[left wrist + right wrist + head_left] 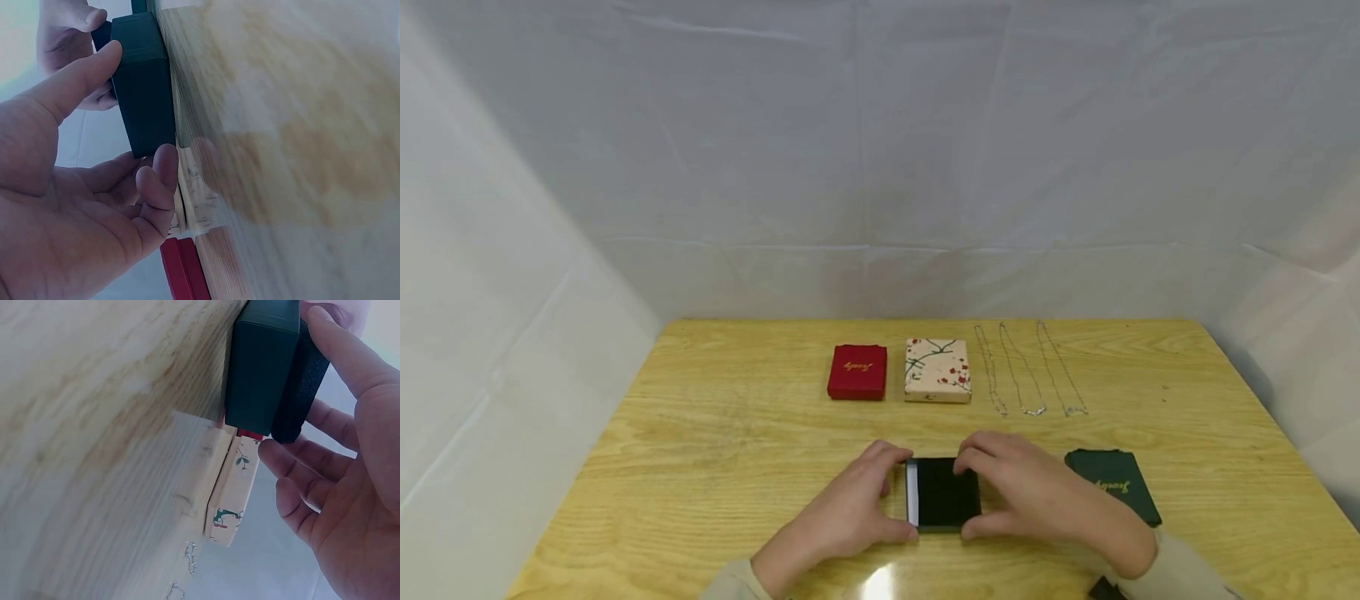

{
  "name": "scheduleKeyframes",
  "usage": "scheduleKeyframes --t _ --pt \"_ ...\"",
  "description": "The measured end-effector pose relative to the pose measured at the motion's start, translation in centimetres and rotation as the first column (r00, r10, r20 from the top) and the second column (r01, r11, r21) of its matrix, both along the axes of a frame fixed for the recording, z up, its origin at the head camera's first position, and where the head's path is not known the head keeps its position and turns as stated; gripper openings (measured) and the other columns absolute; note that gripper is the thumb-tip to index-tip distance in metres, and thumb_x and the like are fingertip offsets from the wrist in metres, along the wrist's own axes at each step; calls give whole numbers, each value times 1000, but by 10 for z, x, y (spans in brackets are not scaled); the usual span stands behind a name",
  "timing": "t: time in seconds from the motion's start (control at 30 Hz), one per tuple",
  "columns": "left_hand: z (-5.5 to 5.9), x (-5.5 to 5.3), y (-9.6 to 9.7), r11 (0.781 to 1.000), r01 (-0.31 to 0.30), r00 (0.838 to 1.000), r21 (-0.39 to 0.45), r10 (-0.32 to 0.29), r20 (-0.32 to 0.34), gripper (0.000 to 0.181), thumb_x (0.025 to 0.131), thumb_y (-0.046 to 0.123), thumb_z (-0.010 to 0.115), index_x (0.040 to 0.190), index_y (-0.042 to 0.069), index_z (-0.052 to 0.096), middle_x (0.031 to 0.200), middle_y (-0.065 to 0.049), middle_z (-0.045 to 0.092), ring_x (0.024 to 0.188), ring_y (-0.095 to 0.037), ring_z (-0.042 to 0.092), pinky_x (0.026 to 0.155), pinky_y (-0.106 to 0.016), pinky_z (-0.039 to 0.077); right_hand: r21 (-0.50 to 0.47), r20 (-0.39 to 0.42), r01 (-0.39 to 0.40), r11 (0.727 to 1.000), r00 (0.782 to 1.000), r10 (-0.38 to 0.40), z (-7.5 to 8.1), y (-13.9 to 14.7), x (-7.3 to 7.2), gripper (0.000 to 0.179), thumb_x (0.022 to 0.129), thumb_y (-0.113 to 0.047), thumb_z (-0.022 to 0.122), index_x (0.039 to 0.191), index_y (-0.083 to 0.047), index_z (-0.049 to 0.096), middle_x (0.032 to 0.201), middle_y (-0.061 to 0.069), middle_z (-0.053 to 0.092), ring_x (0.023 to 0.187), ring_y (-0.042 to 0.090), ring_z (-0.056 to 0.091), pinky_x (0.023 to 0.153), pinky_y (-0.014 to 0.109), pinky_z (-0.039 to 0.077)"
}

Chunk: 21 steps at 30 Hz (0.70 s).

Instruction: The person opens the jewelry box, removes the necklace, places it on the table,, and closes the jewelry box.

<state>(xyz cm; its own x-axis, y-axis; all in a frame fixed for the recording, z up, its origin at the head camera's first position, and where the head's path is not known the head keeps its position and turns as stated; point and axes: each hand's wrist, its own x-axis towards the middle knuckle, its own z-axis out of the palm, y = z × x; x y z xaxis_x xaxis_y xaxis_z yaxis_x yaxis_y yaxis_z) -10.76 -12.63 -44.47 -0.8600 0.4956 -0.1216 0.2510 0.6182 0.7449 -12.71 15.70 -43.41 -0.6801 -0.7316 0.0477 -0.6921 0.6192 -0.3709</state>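
Observation:
A small dark green jewelry box base [934,530] sits near the front middle of the table, its pale inside showing as a strip on the left. A black padded insert [949,493] lies over the rest of its opening, raised above the rim at the right end in the right wrist view. My left hand [857,504] grips the box base [147,94] between thumb and fingers at its left end. My right hand [1030,492] pinches the insert [303,384] at its right end by the near and far edges.
A dark green lid [1123,487] with gold lettering lies right of my right hand. Farther back are a red jewelry box [857,372], a cream floral box [937,371] and three silver necklaces, one of them the middle necklace [1021,375]. A small black object [1105,589] shows by my right sleeve.

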Motion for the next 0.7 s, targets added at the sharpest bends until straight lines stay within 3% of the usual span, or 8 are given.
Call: scheduleKeyframes --t 0.33,0.7 --pt "2 0 1 1000 -3 1000 -15 3 10 87 77 30 96 149 5 54 127 4 56 96 -16 54 79 -28 49 -25 -56 -27 999 998 26 -6 -5 -1 59 86 -63 81 124 -20 69 131 -7 61 121 14 57 103 47 53" --pt "2 0 1 1000 -2 1000 -26 3 24 86 78 31 95 150 6 54 128 5 56 96 -17 55 79 -29 49 -20 -37 -22 1000 999 21 -8 -9 -1 57 86 -63 82 125 -23 69 131 -11 58 121 10 52 103 42 52"
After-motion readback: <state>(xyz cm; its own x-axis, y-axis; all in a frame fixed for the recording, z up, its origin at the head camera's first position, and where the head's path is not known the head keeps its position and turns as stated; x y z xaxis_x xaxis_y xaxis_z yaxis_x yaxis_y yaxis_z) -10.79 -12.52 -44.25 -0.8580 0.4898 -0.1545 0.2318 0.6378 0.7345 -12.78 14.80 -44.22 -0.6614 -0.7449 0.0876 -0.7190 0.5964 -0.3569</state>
